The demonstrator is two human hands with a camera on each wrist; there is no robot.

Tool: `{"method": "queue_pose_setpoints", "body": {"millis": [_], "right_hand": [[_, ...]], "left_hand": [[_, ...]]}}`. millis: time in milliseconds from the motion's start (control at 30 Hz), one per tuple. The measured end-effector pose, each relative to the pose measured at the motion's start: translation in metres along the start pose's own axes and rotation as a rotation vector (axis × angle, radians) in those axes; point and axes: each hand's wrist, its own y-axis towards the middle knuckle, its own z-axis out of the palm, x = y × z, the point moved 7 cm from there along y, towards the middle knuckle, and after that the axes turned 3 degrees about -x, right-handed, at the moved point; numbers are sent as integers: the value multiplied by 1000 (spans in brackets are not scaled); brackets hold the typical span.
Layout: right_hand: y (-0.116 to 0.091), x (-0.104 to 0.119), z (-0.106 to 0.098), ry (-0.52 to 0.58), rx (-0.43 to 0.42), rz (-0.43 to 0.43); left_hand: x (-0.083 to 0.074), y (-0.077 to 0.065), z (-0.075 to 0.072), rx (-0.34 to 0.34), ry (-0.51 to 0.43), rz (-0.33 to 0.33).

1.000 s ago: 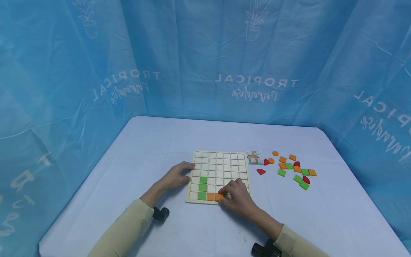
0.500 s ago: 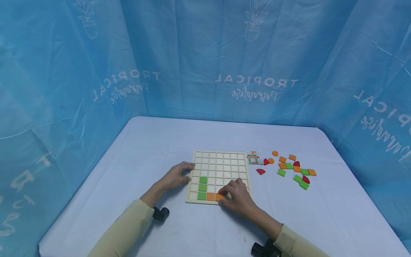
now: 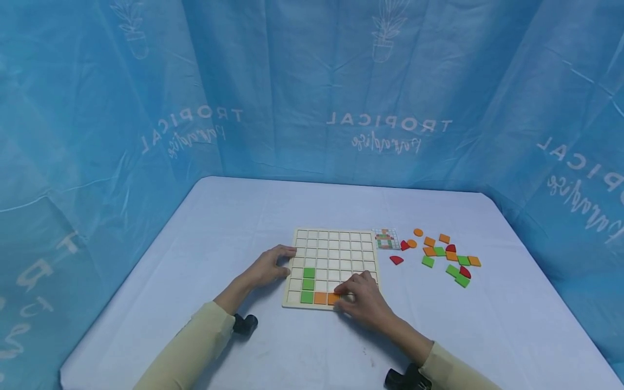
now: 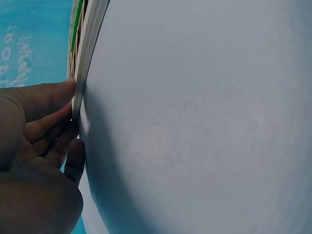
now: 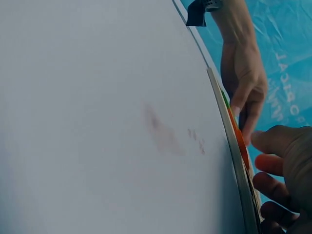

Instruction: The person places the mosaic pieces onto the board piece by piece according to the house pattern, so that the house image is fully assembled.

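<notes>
Head: board [image 3: 334, 253] on surface [image 3: 234, 222], left hand [image 3: 267, 267] spread against board's left edge; orange tile [image 3: 332, 299] along board's near edge, right hand [image 3: 364, 301] at it. Left wrist: contact confirmed. Right wrist: cannot tell whether tile is pinched.

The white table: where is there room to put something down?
Free: left of the left hand, and between the grid board and the blue curtain behind it. Crowded: right of the board, with the card and loose tiles.

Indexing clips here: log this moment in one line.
left hand: touching board; right hand: at right orange square; green squares: column on board; loose pieces: right of board
</notes>
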Motion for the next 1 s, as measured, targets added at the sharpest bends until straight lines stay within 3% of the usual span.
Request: {"method": "queue_pose_setpoints", "body": {"millis": [200,367,600,733,1000], "right_hand": [[-5,-25,-24,50,-40,111],[-12,-54,-52,-22,-88,135],[-12,-112,-96,-128,-105,308],[-10,-140,-119,-176,-129,341],[-9,-178,-141,-271,-153,455]], "left_hand": [[0,-1,-1,2,-4,-5],[-1,-2,-1,10,1,-7],[0,-2,-1,1,15,-17],[1,-2,0,5,7,-18],[0,-1,0,7,1,0]]}}
